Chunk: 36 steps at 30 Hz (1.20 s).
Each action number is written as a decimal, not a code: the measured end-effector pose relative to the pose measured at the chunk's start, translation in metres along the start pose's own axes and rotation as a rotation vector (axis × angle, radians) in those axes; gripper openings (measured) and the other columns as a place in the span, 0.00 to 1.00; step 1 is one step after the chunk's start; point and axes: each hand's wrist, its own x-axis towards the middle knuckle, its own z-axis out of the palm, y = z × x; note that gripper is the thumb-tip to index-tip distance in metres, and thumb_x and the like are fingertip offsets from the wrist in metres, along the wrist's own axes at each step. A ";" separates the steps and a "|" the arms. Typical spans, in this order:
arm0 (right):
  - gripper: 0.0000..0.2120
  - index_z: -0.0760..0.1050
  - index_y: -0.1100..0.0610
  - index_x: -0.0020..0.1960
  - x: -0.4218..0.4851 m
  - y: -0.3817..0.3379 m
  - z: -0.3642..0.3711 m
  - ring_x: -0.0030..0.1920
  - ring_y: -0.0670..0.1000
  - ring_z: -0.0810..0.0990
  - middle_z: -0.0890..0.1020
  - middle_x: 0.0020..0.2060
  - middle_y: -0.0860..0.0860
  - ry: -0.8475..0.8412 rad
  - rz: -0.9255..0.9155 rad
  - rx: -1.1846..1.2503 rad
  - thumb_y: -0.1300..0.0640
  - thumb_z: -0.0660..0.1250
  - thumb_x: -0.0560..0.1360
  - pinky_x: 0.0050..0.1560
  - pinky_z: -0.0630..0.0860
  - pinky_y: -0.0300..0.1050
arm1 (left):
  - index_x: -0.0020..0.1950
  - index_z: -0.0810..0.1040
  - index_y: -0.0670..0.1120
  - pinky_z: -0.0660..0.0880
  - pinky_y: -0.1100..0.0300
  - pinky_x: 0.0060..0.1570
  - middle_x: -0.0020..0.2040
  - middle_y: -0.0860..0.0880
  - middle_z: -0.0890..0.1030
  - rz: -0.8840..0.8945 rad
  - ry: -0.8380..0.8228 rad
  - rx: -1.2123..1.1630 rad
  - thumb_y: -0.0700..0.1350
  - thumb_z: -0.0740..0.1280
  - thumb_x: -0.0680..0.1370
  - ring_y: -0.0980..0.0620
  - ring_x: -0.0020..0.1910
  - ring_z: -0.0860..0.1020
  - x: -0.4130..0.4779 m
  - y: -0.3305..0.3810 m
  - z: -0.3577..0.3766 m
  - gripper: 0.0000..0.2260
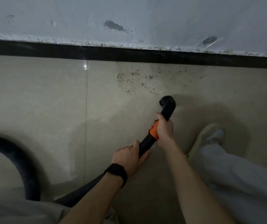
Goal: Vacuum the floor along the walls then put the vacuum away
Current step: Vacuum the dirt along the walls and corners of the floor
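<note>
I hold a black vacuum wand (147,143) with an orange collar (154,131) in both hands. My right hand (164,126) grips the wand at the collar. My left hand (129,156), with a black watch on the wrist, grips it lower down. The round black nozzle (168,103) rests on the beige tiled floor (48,97), just below a patch of dark specks of dirt (137,80) near the wall. The ribbed black hose (24,168) loops off to the lower left and passes under my left arm.
A black skirting strip (129,54) runs along the foot of a scuffed white wall (129,16). My right leg in grey trousers and a pale shoe (208,136) stand to the right of the nozzle. A tile joint (86,110) runs down the floor left of centre.
</note>
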 end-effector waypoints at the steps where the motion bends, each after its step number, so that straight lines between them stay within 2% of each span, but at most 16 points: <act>1: 0.09 0.72 0.59 0.54 0.000 0.001 0.002 0.23 0.49 0.75 0.76 0.31 0.52 -0.017 -0.004 -0.018 0.55 0.69 0.81 0.27 0.75 0.43 | 0.49 0.62 0.54 0.73 0.56 0.33 0.36 0.56 0.73 -0.003 0.011 -0.010 0.71 0.48 0.77 0.52 0.31 0.74 -0.001 -0.001 0.001 0.21; 7: 0.09 0.71 0.58 0.55 -0.010 0.021 0.026 0.23 0.49 0.73 0.75 0.31 0.52 -0.117 -0.022 -0.062 0.56 0.69 0.80 0.25 0.74 0.42 | 0.48 0.61 0.54 0.75 0.56 0.33 0.34 0.56 0.69 -0.067 0.045 -0.013 0.71 0.47 0.76 0.51 0.32 0.76 -0.014 -0.027 0.014 0.21; 11: 0.08 0.70 0.57 0.53 -0.024 0.035 0.048 0.22 0.49 0.72 0.74 0.31 0.52 -0.194 -0.018 -0.092 0.56 0.68 0.80 0.25 0.73 0.41 | 0.47 0.60 0.56 0.65 0.59 0.26 0.33 0.57 0.70 -0.126 0.114 -0.029 0.72 0.46 0.75 0.57 0.28 0.70 -0.030 -0.045 0.017 0.21; 17: 0.09 0.69 0.57 0.52 -0.025 0.054 0.080 0.22 0.50 0.71 0.74 0.30 0.52 -0.318 -0.015 -0.104 0.56 0.68 0.79 0.26 0.74 0.43 | 0.47 0.60 0.55 0.68 0.58 0.31 0.35 0.55 0.73 -0.151 0.243 0.040 0.72 0.43 0.74 0.51 0.33 0.78 -0.036 -0.076 0.020 0.22; 20: 0.09 0.69 0.57 0.52 -0.020 0.058 0.091 0.22 0.50 0.71 0.74 0.28 0.50 -0.380 -0.021 -0.070 0.56 0.68 0.79 0.26 0.74 0.43 | 0.47 0.58 0.56 0.65 0.56 0.31 0.35 0.55 0.72 -0.163 0.258 0.096 0.72 0.44 0.74 0.50 0.31 0.75 -0.031 -0.090 0.017 0.20; 24: 0.09 0.70 0.58 0.53 -0.031 0.047 0.106 0.21 0.49 0.71 0.74 0.27 0.50 -0.422 0.008 -0.064 0.56 0.68 0.79 0.26 0.74 0.43 | 0.46 0.58 0.55 0.59 0.58 0.25 0.30 0.57 0.65 -0.265 0.313 0.118 0.71 0.48 0.76 0.55 0.25 0.65 -0.034 -0.087 0.002 0.19; 31: 0.09 0.70 0.57 0.52 -0.021 0.010 0.122 0.24 0.48 0.73 0.75 0.29 0.51 -0.545 0.084 -0.074 0.55 0.69 0.80 0.29 0.76 0.44 | 0.46 0.60 0.53 0.61 0.57 0.26 0.30 0.55 0.69 -0.320 0.336 0.164 0.71 0.48 0.77 0.55 0.25 0.67 -0.006 -0.080 -0.031 0.22; 36: 0.08 0.70 0.58 0.50 -0.009 -0.002 0.125 0.23 0.48 0.72 0.74 0.27 0.50 -0.532 0.041 -0.142 0.56 0.68 0.80 0.28 0.76 0.44 | 0.46 0.60 0.53 0.60 0.58 0.25 0.29 0.55 0.70 -0.322 0.354 0.144 0.71 0.47 0.76 0.54 0.25 0.68 0.009 -0.070 -0.031 0.22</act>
